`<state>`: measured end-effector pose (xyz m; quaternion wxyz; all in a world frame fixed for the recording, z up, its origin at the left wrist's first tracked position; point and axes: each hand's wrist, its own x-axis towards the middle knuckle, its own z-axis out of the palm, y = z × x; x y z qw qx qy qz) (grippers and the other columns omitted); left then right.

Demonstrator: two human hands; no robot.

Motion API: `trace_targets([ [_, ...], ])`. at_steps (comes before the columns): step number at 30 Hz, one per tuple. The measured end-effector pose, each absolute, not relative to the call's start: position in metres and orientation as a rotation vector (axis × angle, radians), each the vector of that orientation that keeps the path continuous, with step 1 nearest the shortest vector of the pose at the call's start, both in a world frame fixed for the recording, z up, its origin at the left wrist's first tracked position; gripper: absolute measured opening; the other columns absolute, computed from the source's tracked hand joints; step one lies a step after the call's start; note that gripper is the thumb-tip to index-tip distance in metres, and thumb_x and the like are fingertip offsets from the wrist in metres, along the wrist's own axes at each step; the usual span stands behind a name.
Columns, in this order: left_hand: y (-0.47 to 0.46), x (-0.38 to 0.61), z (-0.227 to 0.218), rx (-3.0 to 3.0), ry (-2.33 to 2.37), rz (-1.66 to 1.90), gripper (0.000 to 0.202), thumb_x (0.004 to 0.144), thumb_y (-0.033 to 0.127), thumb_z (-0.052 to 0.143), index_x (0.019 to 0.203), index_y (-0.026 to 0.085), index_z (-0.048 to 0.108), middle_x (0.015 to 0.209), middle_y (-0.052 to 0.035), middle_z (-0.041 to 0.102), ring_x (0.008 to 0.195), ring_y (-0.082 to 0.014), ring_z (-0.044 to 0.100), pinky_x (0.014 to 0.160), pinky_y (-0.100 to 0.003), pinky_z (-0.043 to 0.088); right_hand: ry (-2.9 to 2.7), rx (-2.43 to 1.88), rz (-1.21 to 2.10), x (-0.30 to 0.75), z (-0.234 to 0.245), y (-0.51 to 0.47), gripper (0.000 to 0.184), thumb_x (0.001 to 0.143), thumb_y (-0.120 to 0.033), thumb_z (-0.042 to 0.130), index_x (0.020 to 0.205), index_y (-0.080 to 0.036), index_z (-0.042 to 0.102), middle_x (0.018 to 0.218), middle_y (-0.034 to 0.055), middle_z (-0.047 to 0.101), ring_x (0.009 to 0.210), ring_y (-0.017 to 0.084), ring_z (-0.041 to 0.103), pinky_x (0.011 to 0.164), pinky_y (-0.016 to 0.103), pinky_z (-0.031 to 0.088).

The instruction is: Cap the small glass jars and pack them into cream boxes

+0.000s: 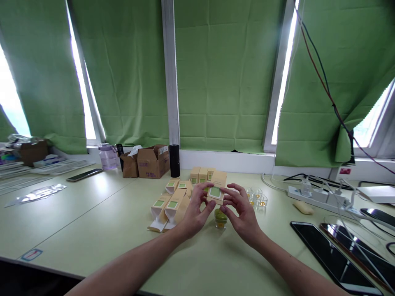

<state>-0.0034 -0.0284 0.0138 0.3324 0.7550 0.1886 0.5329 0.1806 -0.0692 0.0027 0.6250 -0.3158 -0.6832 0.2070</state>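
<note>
My left hand [196, 211] and my right hand [243, 211] hold between their fingertips a small tan carton with a green label [217, 187], lifted a little above the pale green table [92, 222]. Right under the carton, between my hands, stands a small glass jar with green contents [220, 218]. To the left lie several open tan cartons with green labels [168, 207], flaps out. Behind them a few closed cartons [202, 173] stand upright. Several small clear jars with yellow caps [256, 197] sit just right of my hands.
Open cardboard boxes [152, 161], a black cylinder [174, 160] and a clear purple bottle [108, 156] stand by the window sill. A phone [84, 174] lies at left. A power strip [321, 197] with cables and dark tablets [327, 250] fill the right side.
</note>
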Motion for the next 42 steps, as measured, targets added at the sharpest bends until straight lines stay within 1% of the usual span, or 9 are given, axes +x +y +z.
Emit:
trace_targets([
  [3,-0.027,-0.003,0.013,2.045,0.547,1.446,0.037,0.1,0.04,0.058,0.135,0.028,0.056,0.138,-0.0116,0.045,0.122,-0.0266,0.053,0.101,-0.041,0.05,-1.564,-0.736,0.467,0.181,0.002,-0.068,0.038,0.097,-0.032,0.066,0.134,-0.037,0.063,0.14,0.0073,0.038,0.098,0.017,0.068,0.096,0.043,0.062],
  [7,-0.022,-0.001,0.009,2.042,0.572,1.48,0.035,0.1,0.037,0.059,0.134,0.029,0.059,0.137,-0.0112,0.045,0.12,-0.026,0.053,0.1,-0.041,0.051,-1.562,-0.743,0.462,0.181,0.001,-0.067,0.036,0.098,-0.035,0.064,0.133,-0.037,0.064,0.14,0.0074,0.039,0.096,0.017,0.069,0.096,0.043,0.062],
  [20,-0.018,0.001,0.005,1.975,0.588,1.542,0.032,0.095,0.038,0.066,0.124,0.027,0.068,0.13,-0.0107,0.047,0.099,-0.0191,0.059,0.088,-0.034,0.055,-1.568,-0.762,0.432,0.181,0.001,-0.065,0.032,0.1,-0.036,0.061,0.132,-0.037,0.065,0.136,0.0072,0.042,0.095,0.016,0.069,0.091,0.039,0.062],
  [27,-0.018,0.003,0.007,1.942,0.58,1.573,0.024,0.092,0.026,0.068,0.116,0.026,0.071,0.12,-0.0069,0.047,0.086,-0.0128,0.056,0.075,-0.027,0.053,-1.558,-0.768,0.443,0.18,0.0,-0.066,0.03,0.101,-0.038,0.059,0.131,-0.036,0.066,0.133,0.0078,0.043,0.098,0.017,0.068,0.092,0.04,0.062],
  [33,-0.019,0.003,0.009,1.977,0.593,1.581,0.024,0.095,0.029,0.066,0.118,0.025,0.069,0.122,-0.0077,0.048,0.087,-0.0135,0.058,0.075,-0.028,0.054,-1.549,-0.774,0.495,0.18,0.002,-0.065,0.031,0.101,-0.04,0.059,0.13,-0.036,0.066,0.134,0.0079,0.044,0.106,0.02,0.067,0.093,0.04,0.061],
  [35,-0.019,0.002,0.008,2.024,0.605,1.564,0.028,0.096,0.031,0.064,0.124,0.027,0.066,0.127,-0.0089,0.048,0.094,-0.0158,0.061,0.082,-0.032,0.056,-1.54,-0.772,0.541,0.179,0.002,-0.064,0.033,0.1,-0.041,0.06,0.133,-0.036,0.064,0.138,0.0085,0.043,0.107,0.02,0.068,0.096,0.041,0.06],
  [38,-0.018,0.0,0.006,2.127,0.66,1.564,0.036,0.098,0.032,0.062,0.134,0.03,0.06,0.137,-0.0111,0.047,0.124,-0.0258,0.055,0.096,-0.039,0.055,-1.535,-0.767,0.567,0.179,0.001,-0.061,0.039,0.099,-0.042,0.062,0.137,-0.037,0.061,0.148,0.0088,0.042,0.119,0.023,0.064,0.101,0.042,0.058],
  [40,-0.018,-0.001,0.005,2.207,0.695,1.571,0.041,0.098,0.031,0.061,0.139,0.031,0.056,0.142,-0.012,0.048,0.139,-0.03,0.044,0.105,-0.045,0.051,-1.549,-0.772,0.544,0.179,0.0,-0.06,0.041,0.098,-0.041,0.062,0.139,-0.038,0.06,0.154,0.0076,0.041,0.137,0.027,0.052,0.105,0.043,0.055],
  [42,-0.019,-0.002,0.005,2.275,0.697,1.576,0.045,0.099,0.031,0.06,0.143,0.031,0.053,0.145,-0.0122,0.047,0.143,-0.0309,0.041,0.112,-0.05,0.045,-1.583,-0.79,0.506,0.18,0.0,-0.061,0.041,0.099,-0.04,0.061,0.14,-0.038,0.059,0.159,0.0066,0.04,0.148,0.029,0.041,0.109,0.045,0.052],
])
